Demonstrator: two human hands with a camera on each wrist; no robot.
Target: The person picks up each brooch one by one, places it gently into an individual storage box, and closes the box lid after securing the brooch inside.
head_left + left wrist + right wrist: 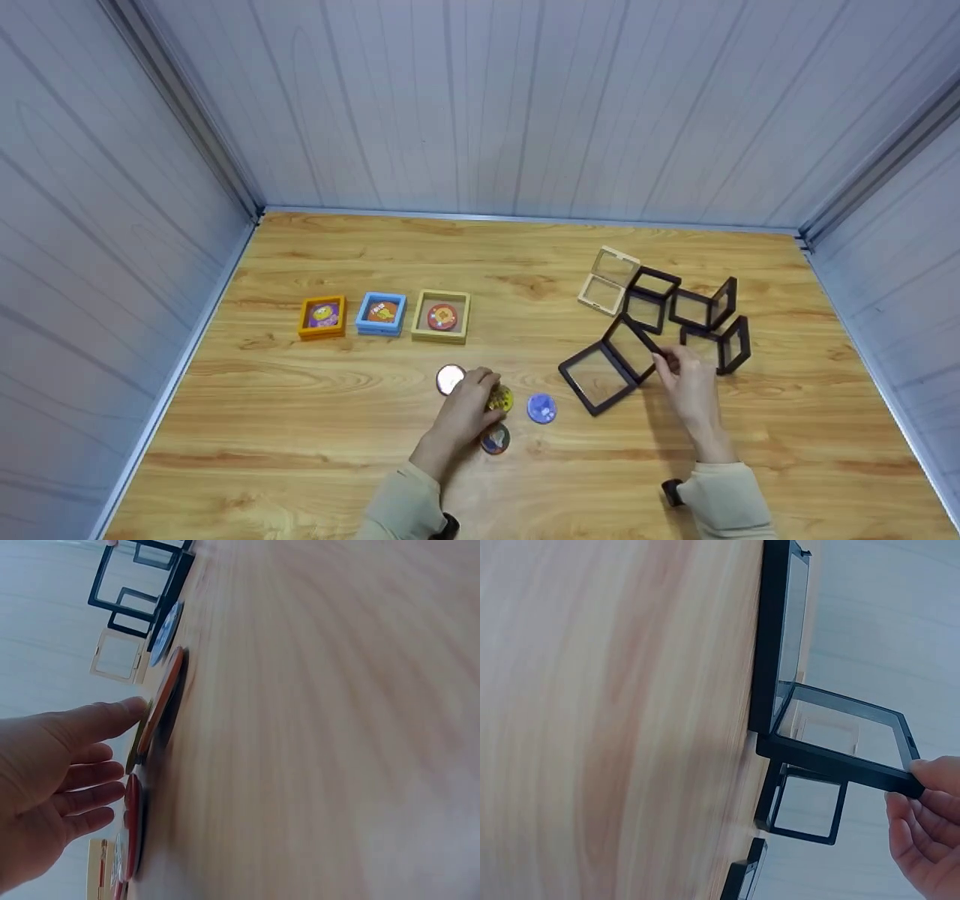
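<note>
My left hand [463, 409] reaches over a round yellow badge [504, 400] lying on the table, thumb and fingers spread at either side of it. In the left wrist view its fingers are fairly straight, close to the badge edges; firm contact cannot be told. A pale shiny disc [450, 379], a dark badge [495, 439] and a blue badge [541, 408] lie around it. My right hand [691, 384] pinches a corner of the raised half of a large black hinged display frame [840, 757]. The frame's other half rests flat on the table.
Smaller black hinged frames [646, 294] and a cream one [609, 281] stand unfolded at the right rear. On the left sit three closed frames with badges inside: orange [322, 335], blue [380, 328] and yellow [439, 337]. Pale panels [480, 112] enclose the wooden table.
</note>
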